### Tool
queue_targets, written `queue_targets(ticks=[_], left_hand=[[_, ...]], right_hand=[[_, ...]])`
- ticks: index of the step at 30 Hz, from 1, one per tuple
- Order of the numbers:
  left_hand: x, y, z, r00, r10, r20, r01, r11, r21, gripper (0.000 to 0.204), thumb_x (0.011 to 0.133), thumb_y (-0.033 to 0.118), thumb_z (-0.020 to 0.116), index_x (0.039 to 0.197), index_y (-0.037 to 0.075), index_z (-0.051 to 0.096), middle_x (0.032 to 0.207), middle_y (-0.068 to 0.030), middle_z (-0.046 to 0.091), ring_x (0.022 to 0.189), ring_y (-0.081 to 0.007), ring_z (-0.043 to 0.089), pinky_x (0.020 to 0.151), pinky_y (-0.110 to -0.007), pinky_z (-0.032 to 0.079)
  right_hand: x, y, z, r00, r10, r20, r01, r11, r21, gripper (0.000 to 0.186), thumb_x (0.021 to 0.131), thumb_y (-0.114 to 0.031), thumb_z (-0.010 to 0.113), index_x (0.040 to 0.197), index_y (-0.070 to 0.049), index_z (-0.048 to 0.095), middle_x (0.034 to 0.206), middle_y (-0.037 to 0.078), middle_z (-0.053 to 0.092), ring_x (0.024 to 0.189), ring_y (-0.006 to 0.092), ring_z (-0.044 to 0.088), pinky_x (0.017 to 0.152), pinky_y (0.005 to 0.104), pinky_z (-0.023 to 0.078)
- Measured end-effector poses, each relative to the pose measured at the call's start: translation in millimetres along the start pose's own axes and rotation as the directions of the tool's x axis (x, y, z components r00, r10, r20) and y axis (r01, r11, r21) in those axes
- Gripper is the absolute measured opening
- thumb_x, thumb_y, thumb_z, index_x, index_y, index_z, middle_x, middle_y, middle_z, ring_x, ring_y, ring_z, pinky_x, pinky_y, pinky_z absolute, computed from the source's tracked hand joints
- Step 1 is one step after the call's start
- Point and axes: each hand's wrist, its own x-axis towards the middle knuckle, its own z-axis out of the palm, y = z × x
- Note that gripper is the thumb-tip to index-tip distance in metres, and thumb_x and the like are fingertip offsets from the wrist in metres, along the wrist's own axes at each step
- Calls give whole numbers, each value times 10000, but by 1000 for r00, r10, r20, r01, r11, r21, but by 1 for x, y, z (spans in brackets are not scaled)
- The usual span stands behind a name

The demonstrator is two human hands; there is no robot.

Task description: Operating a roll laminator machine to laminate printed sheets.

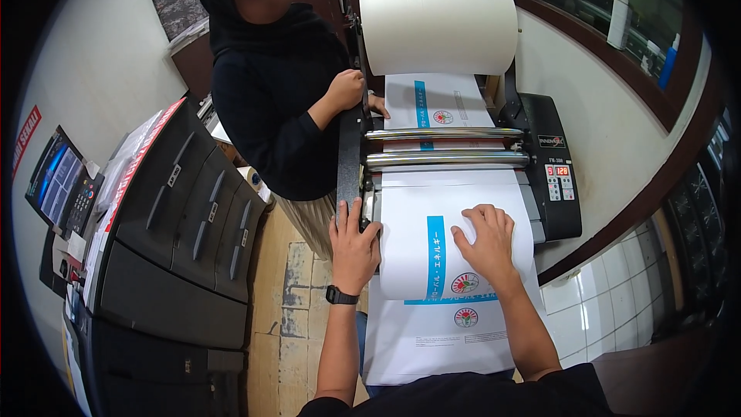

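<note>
A laminating machine with shiny metal rollers (pixel 448 160) stands before me. A white printed sheet (pixel 405 243) with a blue band and a round emblem lies at the near side of the rollers, its near end curving down. My right hand (pixel 490 247) rests on it with fingers apart. My left hand (pixel 355 255), wearing a black watch, lies with fingers stretched over the machine's left edge, beside the sheet. Nearer to me, another printed sheet (pixel 440 355) lies partly under the first. Beyond the rollers, a similar sheet (pixel 400 91) shows below a large white roll (pixel 440 23).
At the machine's left stands a person in dark clothes (pixel 270 100), one hand (pixel 345 90) on its frame, the other near the far sheet. A lit control panel (pixel 558 180) is at right. A big dark printer (pixel 170 247) fills the left; a white wall (pixel 610 100) bounds the right.
</note>
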Motion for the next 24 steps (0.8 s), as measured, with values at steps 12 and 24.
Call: queue_targets(ticks=[12, 24], left_hand=[[-1, -3, 2, 1000, 13, -12, -13, 1000, 5, 214, 874, 60, 678, 1064, 143, 730, 1595, -199, 417, 1517, -451, 291, 1178, -620, 266], [0, -2, 2, 1000, 5, -12, -5, 1000, 11, 197, 882, 66, 675, 1055, 149, 720, 1587, -201, 427, 1511, -453, 304, 1172, -626, 269]], right_hand=[[6, 2, 0, 1000, -7, 13, 7, 1000, -2, 381, 887, -315, 745, 1160, -52, 712, 1194, 103, 586, 1205, 267, 483, 1111, 472, 275], [17, 4, 3, 999, -1, 48, 1, 1000, -6, 390, 892, -320, 745, 1169, -48, 708, 1201, 108, 585, 1207, 265, 483, 1112, 472, 274]])
